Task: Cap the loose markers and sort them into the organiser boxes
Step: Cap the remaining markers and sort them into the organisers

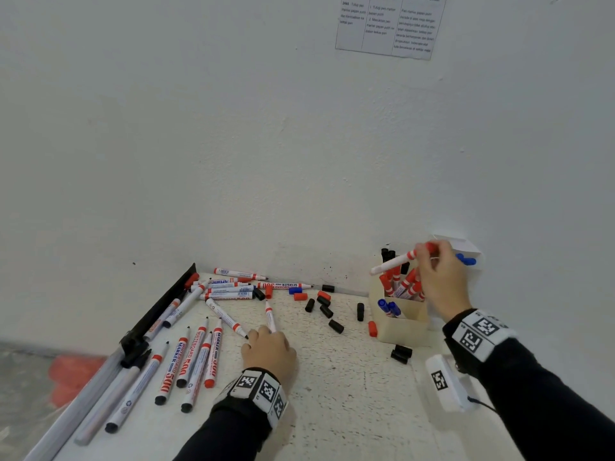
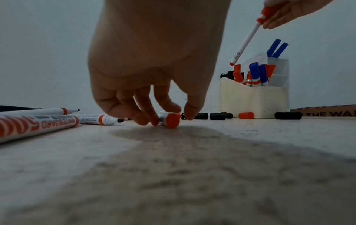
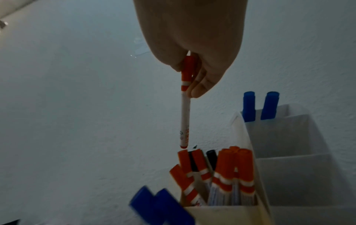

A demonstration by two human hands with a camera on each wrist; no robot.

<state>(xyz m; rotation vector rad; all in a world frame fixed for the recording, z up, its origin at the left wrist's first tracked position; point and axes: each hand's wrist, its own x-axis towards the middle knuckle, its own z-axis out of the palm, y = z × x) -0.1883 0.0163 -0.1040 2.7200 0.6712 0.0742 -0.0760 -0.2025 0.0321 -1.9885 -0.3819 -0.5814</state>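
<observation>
My right hand pinches a capped red marker by its cap end. The marker hangs tail down just above the red markers standing in the cream organiser box. The same held marker shows in the right wrist view under my right hand. My left hand is down on the table, fingers and thumb curled round the tail of an uncapped red marker. That marker points away from me. Several uncapped markers and loose caps lie around.
A clear white box with blue markers stands behind the cream one. Blue markers fill its front slot. A black rail lines the table's left edge. A white tagged device lies near right. The wall is close behind.
</observation>
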